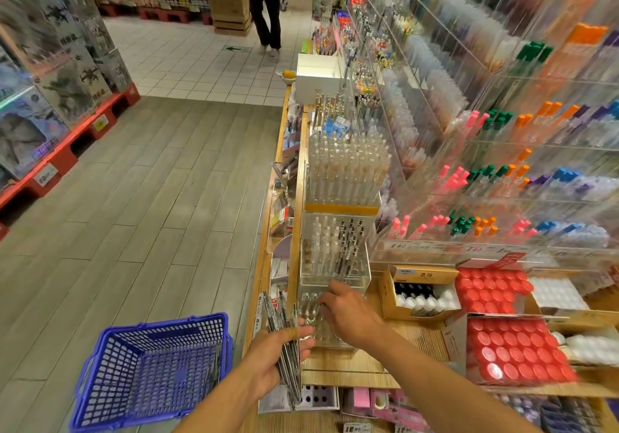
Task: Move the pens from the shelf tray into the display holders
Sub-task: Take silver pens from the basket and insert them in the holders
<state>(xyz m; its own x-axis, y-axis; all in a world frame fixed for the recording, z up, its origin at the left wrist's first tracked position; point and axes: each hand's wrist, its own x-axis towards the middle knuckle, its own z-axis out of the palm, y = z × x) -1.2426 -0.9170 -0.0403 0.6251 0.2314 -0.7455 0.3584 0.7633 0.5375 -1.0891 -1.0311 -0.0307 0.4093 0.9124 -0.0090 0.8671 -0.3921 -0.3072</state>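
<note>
My left hand (279, 349) grips a bundle of dark pens (284, 342) held together by a rubber band, at the shelf's front edge. My right hand (345, 310) reaches over a clear acrylic display holder (321, 332) with rows of holes, its fingers curled down at the holder's top; whether they pinch a pen I cannot tell. Just behind stands a taller clear holder (335, 255) partly filled with clear and black pens. A few more dark pens (211, 370) lie inside the blue basket.
A blue plastic shopping basket (150, 372) sits on the floor at my left. Boxes of red-capped bottles (512, 349) and a cardboard box of white bottles (422, 295) stand right of the holders. A person (266, 3) stands far down the aisle.
</note>
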